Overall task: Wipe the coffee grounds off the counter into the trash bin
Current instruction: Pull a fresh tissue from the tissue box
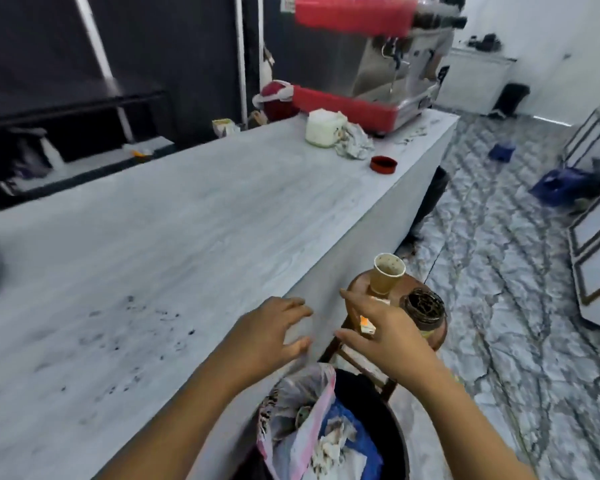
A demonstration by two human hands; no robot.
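Left hand (269, 332) open, fingers spread, empty, at the counter (194, 216) edge, lower centre. Right hand (383, 336) open, empty, over a stool (437, 336). Coffee grounds (135, 327) scattered lower left on the counter. Trash bin (392, 431) at bottom centre, below both hands. Patterned tiled floor (499, 271) at right.

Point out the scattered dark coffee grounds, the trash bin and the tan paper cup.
Scattered dark coffee grounds (132, 327): head view, middle of the patch.
Dark round trash bin (393, 427): head view, right rim.
Tan paper cup (383, 282): head view, outer wall.
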